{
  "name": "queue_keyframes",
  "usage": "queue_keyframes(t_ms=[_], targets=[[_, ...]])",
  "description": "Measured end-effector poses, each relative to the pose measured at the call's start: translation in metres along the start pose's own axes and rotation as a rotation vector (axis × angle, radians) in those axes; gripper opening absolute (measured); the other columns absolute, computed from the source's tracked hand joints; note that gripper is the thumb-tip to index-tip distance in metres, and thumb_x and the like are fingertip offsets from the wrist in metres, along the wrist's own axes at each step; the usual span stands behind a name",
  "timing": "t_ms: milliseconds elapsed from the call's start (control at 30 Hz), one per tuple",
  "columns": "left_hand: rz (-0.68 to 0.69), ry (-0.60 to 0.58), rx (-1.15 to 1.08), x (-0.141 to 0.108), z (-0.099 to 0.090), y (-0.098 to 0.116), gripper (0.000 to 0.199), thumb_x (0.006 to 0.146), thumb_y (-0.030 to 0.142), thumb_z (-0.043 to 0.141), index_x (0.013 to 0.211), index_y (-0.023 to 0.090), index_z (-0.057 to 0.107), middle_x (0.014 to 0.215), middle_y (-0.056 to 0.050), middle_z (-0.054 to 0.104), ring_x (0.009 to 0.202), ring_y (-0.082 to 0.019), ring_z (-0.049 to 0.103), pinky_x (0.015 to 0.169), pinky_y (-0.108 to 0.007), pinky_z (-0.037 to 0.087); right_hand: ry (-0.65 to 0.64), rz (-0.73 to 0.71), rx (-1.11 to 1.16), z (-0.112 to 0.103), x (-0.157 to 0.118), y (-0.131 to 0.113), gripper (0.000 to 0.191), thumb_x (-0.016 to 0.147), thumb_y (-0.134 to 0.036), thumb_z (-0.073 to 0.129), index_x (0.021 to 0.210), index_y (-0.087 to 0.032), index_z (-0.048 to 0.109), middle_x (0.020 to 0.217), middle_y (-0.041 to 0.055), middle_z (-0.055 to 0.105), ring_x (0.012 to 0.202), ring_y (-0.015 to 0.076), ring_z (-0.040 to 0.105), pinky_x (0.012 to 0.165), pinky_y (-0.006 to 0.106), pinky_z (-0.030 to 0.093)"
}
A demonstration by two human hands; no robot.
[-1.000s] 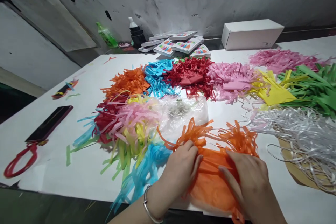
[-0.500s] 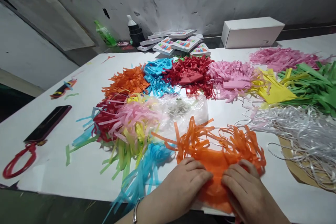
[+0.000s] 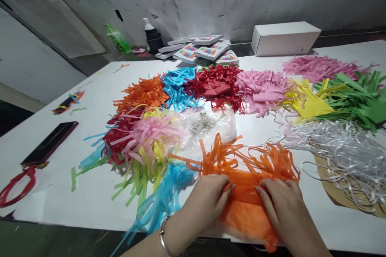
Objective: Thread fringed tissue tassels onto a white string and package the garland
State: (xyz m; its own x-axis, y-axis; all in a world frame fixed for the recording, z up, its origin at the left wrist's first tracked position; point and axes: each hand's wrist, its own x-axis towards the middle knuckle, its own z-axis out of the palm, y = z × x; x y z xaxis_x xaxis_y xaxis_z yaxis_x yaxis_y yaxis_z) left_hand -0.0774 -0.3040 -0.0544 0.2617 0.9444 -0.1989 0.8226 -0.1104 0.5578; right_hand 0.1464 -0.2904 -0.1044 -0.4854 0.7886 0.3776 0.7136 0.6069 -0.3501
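Note:
Orange tissue paper [image 3: 245, 213] with one end cut into a fringe lies at the table's near edge, its strips pointing away from me. Across it runs a folded band, gripped at both sides. My left hand [image 3: 211, 192], with a silver bangle on the wrist, pinches the band's left part between thumb and fingers. At the right part my right hand [image 3: 282, 200] is closed on it the same way. Just left of the orange paper are light blue paper strips [image 3: 170, 192]. Behind it sits a clear plastic bag [image 3: 208, 126] with small items inside that I cannot make out.
Fringed paper bundles in red [image 3: 215, 84], pink [image 3: 263, 86], yellow [image 3: 312, 102] and green [image 3: 350, 98] line the back. White string [image 3: 350, 160] lies tangled at right. A phone [image 3: 51, 142] is at left. Small boxes [image 3: 211, 50] and a white box [image 3: 286, 38] stand by the wall.
Both hands have moved slightly away from me on the orange paper and curled round a fold, baring more paper below them. The view has shifted a little.

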Motion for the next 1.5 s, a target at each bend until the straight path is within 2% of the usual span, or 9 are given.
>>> queue_keyframes(t_ms=[233, 367, 533, 700, 833, 900, 1000, 1267, 1500], targets=[[-0.159, -0.004, 0.19, 0.014, 0.0, 0.007, 0.012, 0.092, 0.019, 0.055, 0.083, 0.018, 0.064, 0.079, -0.005, 0.073, 0.073, -0.023, 0.068, 0.059, -0.029, 0.037, 0.091, 0.089, -0.17, 0.004, 0.013, -0.005, 0.025, 0.104, -0.031, 0.039, 0.091, -0.02, 0.057, 0.063, -0.0021, 0.06, 0.056, 0.0191, 0.057, 0.071, 0.038, 0.037], [-0.15, 0.01, 0.221, 0.016, 0.003, 0.006, 0.01, 0.091, 0.019, 0.056, 0.085, 0.018, 0.064, 0.081, -0.006, 0.074, 0.075, -0.024, 0.07, 0.059, -0.029, 0.036, 0.197, 0.108, -0.298, -0.01, 0.012, -0.002, 0.015, 0.099, -0.021, 0.049, 0.094, -0.017, 0.062, 0.08, 0.006, 0.069, 0.074, 0.0252, 0.064, 0.084, 0.049, 0.038], [-0.13, 0.014, 0.217, 0.021, 0.004, 0.005, 0.011, 0.092, 0.02, 0.057, 0.084, 0.018, 0.064, 0.079, -0.006, 0.074, 0.074, -0.025, 0.07, 0.058, -0.029, 0.039, 0.117, -0.343, -0.101, -0.016, 0.0, -0.011, 0.028, 0.098, -0.012, 0.041, 0.106, -0.012, 0.068, 0.102, 0.0118, 0.073, 0.101, 0.027, 0.063, 0.099, 0.046, 0.04], [-0.147, 0.116, 0.076, 0.018, 0.003, 0.0, 0.011, 0.095, 0.02, 0.053, 0.092, 0.018, 0.063, 0.079, -0.004, 0.073, 0.07, -0.022, 0.069, 0.06, -0.029, 0.046, 0.089, -0.344, -0.079, -0.001, -0.005, -0.019, 0.036, 0.098, -0.01, 0.034, 0.105, -0.01, 0.07, 0.099, 0.0113, 0.073, 0.096, 0.0263, 0.063, 0.091, 0.04, 0.045], [0.177, 0.347, 0.076, 0.003, 0.001, -0.003, 0.021, 0.092, 0.02, 0.057, 0.113, 0.017, 0.06, 0.112, -0.012, 0.07, 0.102, -0.027, 0.065, 0.087, -0.04, 0.052, 0.132, -0.374, -0.086, 0.005, -0.003, -0.017, 0.025, 0.094, -0.006, 0.044, 0.102, -0.007, 0.069, 0.092, 0.0131, 0.071, 0.089, 0.0262, 0.063, 0.084, 0.041, 0.048], [0.371, 0.378, 0.173, -0.004, 0.001, -0.003, 0.025, 0.094, 0.019, 0.058, 0.119, 0.019, 0.059, 0.129, -0.012, 0.064, 0.121, -0.03, 0.055, 0.106, -0.051, 0.039, 0.173, -0.333, -0.025, 0.002, 0.0, -0.018, 0.019, 0.094, -0.007, 0.048, 0.099, -0.008, 0.067, 0.09, 0.0124, 0.069, 0.086, 0.0232, 0.062, 0.081, 0.037, 0.048], [0.465, 0.344, 0.237, -0.01, 0.005, -0.003, 0.018, 0.1, 0.015, 0.049, 0.109, 0.021, 0.063, 0.122, -0.006, 0.068, 0.12, -0.026, 0.053, 0.113, -0.053, 0.026, 0.165, -0.242, 0.076, -0.003, 0.007, -0.025, 0.015, 0.095, -0.011, 0.051, 0.097, -0.01, 0.065, 0.09, 0.01, 0.067, 0.085, 0.0199, 0.06, 0.081, 0.033, 0.046], [0.437, 0.251, 0.156, -0.01, 0.015, -0.014, 0.015, 0.1, 0.017, 0.051, 0.093, 0.02, 0.064, 0.097, -0.001, 0.071, 0.096, -0.02, 0.058, 0.105, -0.047, 0.032, 0.076, -0.209, 0.043, 0.004, -0.009, -0.007, 0.032, 0.102, -0.018, 0.034, 0.105, -0.014, 0.066, 0.098, 0.011, 0.068, 0.093, 0.0237, 0.059, 0.09, 0.042, 0.039], [0.102, 0.284, 0.256, -0.006, 0.014, -0.011, 0.02, 0.096, 0.015, 0.05, 0.085, 0.016, 0.067, 0.098, -0.008, 0.067, 0.093, -0.026, 0.056, 0.088, -0.049, 0.041, 0.052, -0.032, -0.19, 0.003, 0.001, 0.0, 0.025, 0.1, -0.018, 0.043, 0.082, -0.02, 0.06, 0.076, 0.0036, 0.059, 0.077, 0.0213, 0.053, 0.083, 0.041, 0.034]])
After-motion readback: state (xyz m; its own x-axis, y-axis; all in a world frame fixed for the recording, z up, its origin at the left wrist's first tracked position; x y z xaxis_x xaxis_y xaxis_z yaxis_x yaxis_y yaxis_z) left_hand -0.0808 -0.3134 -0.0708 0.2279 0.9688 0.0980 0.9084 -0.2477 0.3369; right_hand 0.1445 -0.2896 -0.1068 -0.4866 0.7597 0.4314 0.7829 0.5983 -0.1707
